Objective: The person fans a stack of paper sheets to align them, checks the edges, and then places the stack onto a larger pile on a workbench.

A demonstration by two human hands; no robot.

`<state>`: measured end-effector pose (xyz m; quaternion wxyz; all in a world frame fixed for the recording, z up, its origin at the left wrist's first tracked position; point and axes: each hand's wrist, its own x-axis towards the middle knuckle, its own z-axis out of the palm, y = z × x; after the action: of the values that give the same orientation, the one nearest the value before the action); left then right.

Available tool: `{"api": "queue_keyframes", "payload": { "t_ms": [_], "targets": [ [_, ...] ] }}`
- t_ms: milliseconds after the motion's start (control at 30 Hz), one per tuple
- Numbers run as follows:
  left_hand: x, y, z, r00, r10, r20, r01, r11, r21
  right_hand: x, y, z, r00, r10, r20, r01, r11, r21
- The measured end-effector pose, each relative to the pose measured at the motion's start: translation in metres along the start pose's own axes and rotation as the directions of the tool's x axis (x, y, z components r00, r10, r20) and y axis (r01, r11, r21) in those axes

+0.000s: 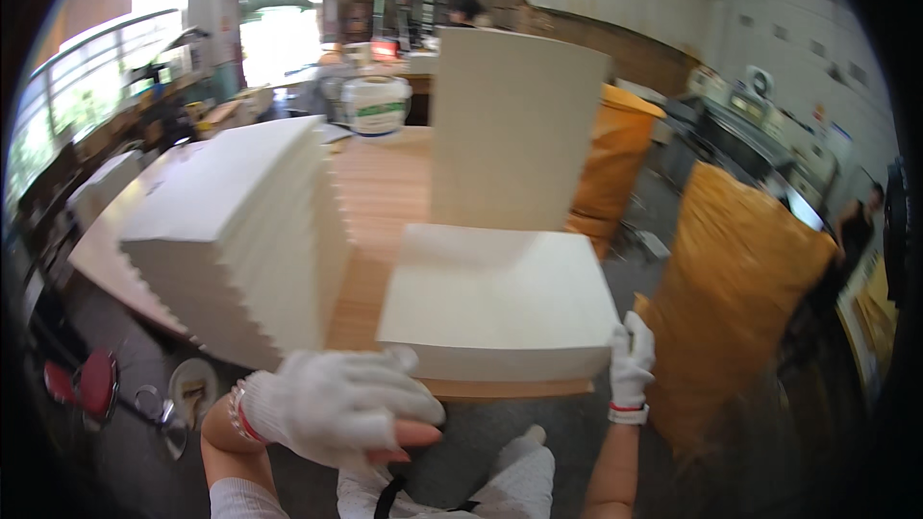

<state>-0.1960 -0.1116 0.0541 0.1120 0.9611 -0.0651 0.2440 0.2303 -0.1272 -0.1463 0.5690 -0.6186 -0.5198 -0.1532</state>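
Observation:
A low stack of white sheets [500, 293] lies near the front edge of the wooden table [380, 192]. My left hand [336, 408], in a white glove with the thumb bare, hangs just in front of the stack's near left corner. It is slightly blurred, its fingers stretched to the right, and nothing shows in it. At the stack's right side is my gloved right hand [632, 360], fingers pointing up along the edge; whether they press on it is hard to see. Behind the stack a tall cream block or panel [519, 125] stands upright.
To the left rises a tall pile of white sheets [231, 183] with uneven edges. A white bucket [375, 106] sits at the table's far end. Orange sacks [740, 298] stand on the right. A red stool [91, 380] is at lower left. Other people are in the background.

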Motion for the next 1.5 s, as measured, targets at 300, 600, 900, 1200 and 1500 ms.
{"api": "queue_keyframes", "payload": {
  "t_ms": [300, 600, 900, 1200, 1500],
  "targets": [
    [0.126, -0.130, 0.121, 0.997, -0.067, -0.036, 0.075, 0.953, 0.294, 0.030, 0.001, -0.039, 0.840, -0.309, 0.446, 0.410, 0.900, -0.148],
    [0.122, -0.171, 0.164, 0.981, -0.190, -0.051, 0.191, 0.981, 0.028, 0.080, -0.056, -0.002, 0.918, -0.293, 0.267, 0.327, 0.941, -0.091],
    [0.123, -0.166, 0.153, 0.962, -0.273, 0.016, 0.273, 0.952, -0.139, 0.086, -0.052, -0.001, 0.858, -0.374, 0.353, 0.445, 0.883, -0.147],
    [0.123, -0.168, 0.148, 0.917, -0.387, 0.093, 0.395, 0.856, -0.334, 0.072, -0.037, 0.003, 0.827, -0.542, 0.151, 0.561, 0.773, -0.296],
    [0.123, -0.170, 0.143, 0.842, -0.479, 0.249, 0.539, 0.744, -0.395, 0.068, -0.031, 0.003, 0.842, -0.527, 0.118, 0.538, 0.802, -0.260]
  ]
}}
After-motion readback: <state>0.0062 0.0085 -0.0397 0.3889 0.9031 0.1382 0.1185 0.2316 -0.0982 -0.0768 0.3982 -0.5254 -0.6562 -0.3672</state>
